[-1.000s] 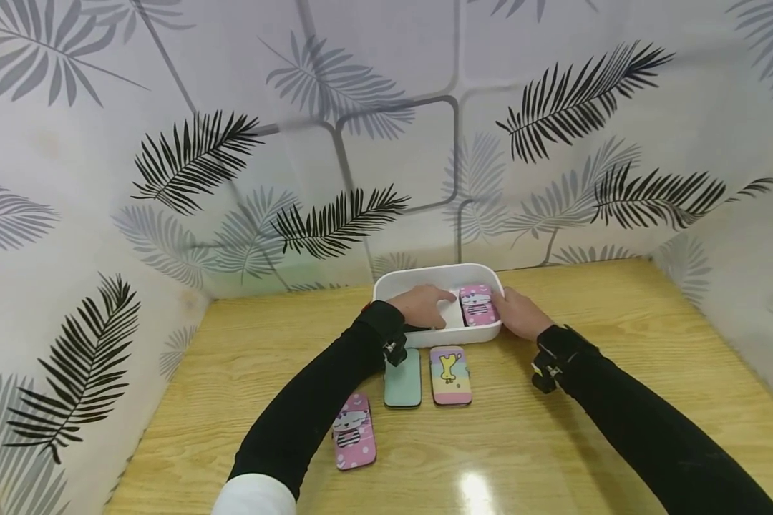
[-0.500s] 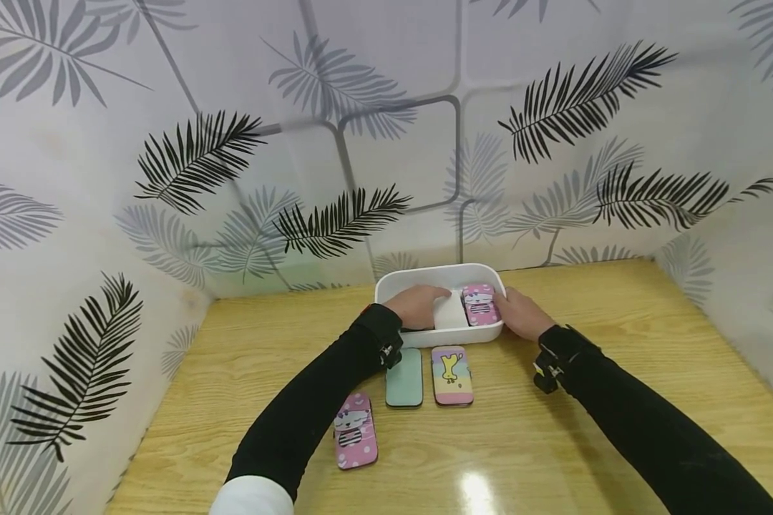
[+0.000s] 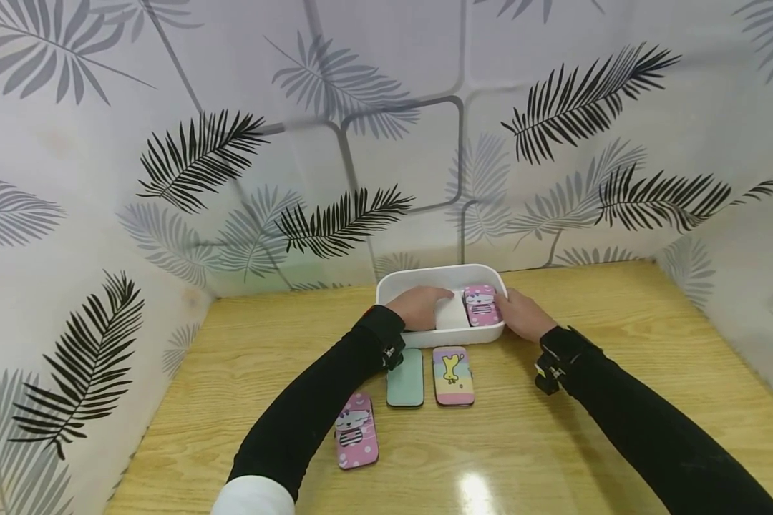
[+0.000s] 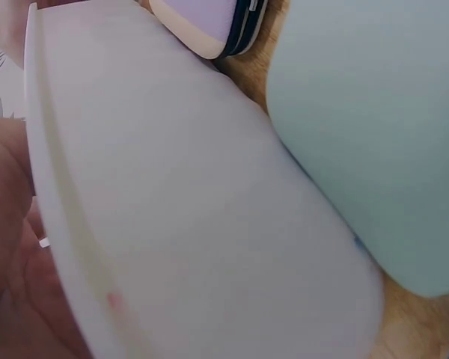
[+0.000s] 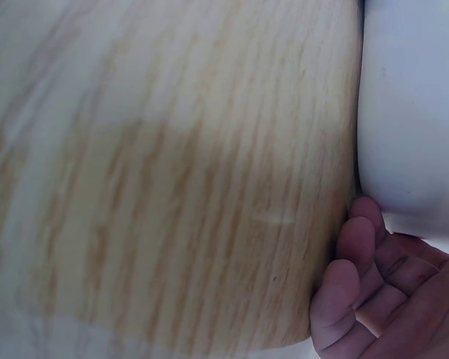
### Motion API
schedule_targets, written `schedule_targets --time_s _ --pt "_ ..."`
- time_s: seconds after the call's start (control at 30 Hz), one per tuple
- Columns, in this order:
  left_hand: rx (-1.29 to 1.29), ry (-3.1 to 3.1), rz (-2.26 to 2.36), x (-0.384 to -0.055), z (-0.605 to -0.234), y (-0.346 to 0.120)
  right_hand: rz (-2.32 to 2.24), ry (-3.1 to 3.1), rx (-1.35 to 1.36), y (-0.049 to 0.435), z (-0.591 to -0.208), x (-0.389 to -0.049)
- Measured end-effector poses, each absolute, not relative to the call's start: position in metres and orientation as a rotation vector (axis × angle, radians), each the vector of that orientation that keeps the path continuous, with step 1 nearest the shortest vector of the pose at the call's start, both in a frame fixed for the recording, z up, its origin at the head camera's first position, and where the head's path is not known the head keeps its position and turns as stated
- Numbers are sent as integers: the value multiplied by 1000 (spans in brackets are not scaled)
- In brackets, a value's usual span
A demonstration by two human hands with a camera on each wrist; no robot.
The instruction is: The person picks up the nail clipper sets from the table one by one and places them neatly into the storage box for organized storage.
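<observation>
A white plastic bin [image 3: 438,337] stands at the back of the table. My left hand [image 3: 419,307] reaches down inside its left part, index finger pointing right. In the left wrist view the bin wall [image 4: 172,187] hides most of the fingers, and I cannot tell whether they hold anything. My right hand [image 3: 523,315] grips the bin's right end, thumb over the rim; the right wrist view has its curled fingers [image 5: 335,292] low against the outer wall. Inside the bin at the right lies a pink case [image 3: 482,306] with a cartoon cat.
In front of the bin lie a mint green case [image 3: 405,379] and a pastel striped case [image 3: 454,376] with a yellow animal. Nearer, beside the left forearm, is another pink cat case [image 3: 357,433]. Leaf-patterned cloth [image 3: 399,164] hangs behind the wooden table [image 3: 554,443].
My left hand's lower fingers have drawn in inside the bin, baring more of its white floor. The right hand keeps its grip; the cases have not moved.
</observation>
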State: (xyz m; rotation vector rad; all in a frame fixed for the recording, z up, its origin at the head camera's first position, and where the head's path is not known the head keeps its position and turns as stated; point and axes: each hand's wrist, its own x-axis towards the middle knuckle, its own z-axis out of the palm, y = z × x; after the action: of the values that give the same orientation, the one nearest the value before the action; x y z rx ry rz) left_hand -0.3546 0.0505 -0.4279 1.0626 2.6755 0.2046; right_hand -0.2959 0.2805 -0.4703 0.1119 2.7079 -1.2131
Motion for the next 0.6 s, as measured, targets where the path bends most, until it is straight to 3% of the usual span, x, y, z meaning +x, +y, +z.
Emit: schedule_targets --time_s 0.6 --pt "1066 2623 289 -345 -419 38 -1193 2707 100 282 -471 -296"
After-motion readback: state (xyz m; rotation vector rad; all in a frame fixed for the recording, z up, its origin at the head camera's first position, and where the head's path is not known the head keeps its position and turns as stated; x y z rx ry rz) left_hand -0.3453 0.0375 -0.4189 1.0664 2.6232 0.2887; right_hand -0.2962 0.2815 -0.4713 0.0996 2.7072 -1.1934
